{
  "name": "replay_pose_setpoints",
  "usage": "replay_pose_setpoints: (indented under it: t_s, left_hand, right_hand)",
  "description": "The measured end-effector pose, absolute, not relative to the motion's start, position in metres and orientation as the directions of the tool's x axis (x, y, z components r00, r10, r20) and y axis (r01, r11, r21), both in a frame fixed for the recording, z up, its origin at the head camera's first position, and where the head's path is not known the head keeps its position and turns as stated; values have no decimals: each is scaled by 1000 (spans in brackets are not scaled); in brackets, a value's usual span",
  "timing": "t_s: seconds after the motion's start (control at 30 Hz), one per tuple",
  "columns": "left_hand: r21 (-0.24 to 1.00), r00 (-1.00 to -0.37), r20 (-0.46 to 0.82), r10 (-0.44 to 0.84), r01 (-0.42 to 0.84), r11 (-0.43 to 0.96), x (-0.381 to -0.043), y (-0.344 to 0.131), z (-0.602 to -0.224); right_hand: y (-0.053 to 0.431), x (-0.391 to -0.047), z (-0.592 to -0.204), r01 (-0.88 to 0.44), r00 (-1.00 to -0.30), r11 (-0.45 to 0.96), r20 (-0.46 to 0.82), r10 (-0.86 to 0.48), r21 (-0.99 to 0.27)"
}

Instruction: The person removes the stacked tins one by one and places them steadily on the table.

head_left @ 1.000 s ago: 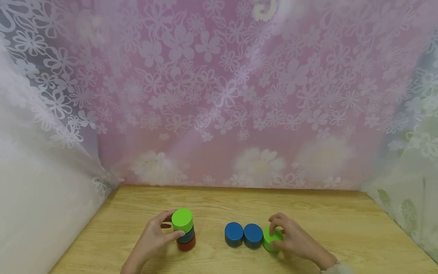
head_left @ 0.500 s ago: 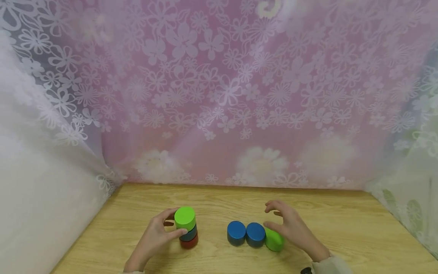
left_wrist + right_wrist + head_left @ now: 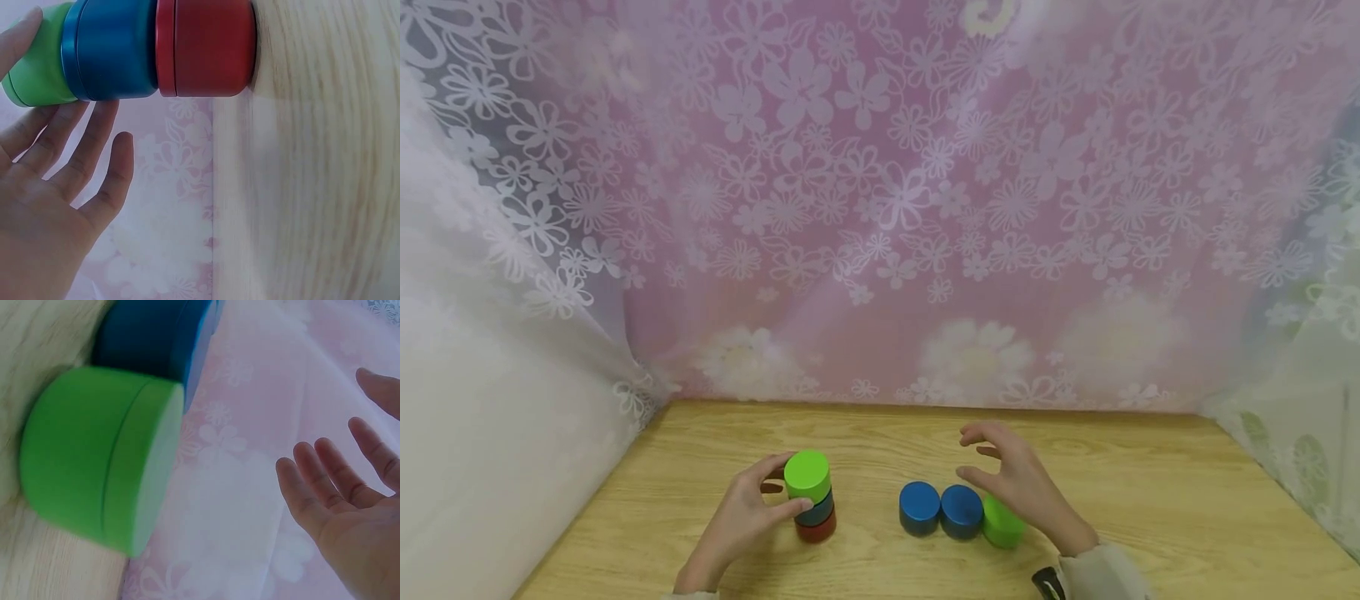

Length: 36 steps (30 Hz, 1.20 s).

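At the left of the head view, a stack of lidded round tins stands on the table. A red tin (image 3: 209,47) is at the bottom, a blue tin (image 3: 115,50) in the middle and a green tin (image 3: 807,475) on top. My left hand (image 3: 741,517) grips the stack's upper part, thumb on the near side of the green tin and fingers behind. My right hand (image 3: 1018,479), fingers parted and holding nothing, is raised over a row of a blue tin (image 3: 919,507), another blue tin (image 3: 961,510) and a green tin (image 3: 94,456), whose top it partly covers in the head view.
The wooden table (image 3: 865,442) ends at a pink floral curtain (image 3: 880,250) behind. Pale sheets hang at the left (image 3: 497,400) and right sides. A dark band (image 3: 1048,583) shows by the right sleeve (image 3: 1105,571).
My right hand has come off the green tin at the row's end, rising and moving left over the row. The left hand keeps its grip on the stack; the view shifts slightly.
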<state>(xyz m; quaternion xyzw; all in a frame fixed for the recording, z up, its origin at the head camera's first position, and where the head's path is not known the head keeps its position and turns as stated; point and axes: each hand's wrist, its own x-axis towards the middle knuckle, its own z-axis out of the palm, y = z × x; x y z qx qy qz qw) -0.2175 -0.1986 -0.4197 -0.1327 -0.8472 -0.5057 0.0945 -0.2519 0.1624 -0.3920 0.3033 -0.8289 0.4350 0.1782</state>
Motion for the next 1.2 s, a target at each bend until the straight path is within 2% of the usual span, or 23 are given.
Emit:
replay_pose_setpoints:
  t_s: [0.6,0.9,1.2]
  left_hand:
    - [803,-941,289,177,339,490,-218,-199,-422]
    - [833,-953,174,249,277,479,-217,-203,-424]
    - [845,-955,143,259,254,471,-219,-205,-429]
  right_hand:
    - [142,-251,-386,-663,-748,368,564,-351,-651]
    - [128,-251,-386,-659,-751,330,561,-349,-676]
    - [116,-253,-385,-657,-747,290,548,-376,-696]
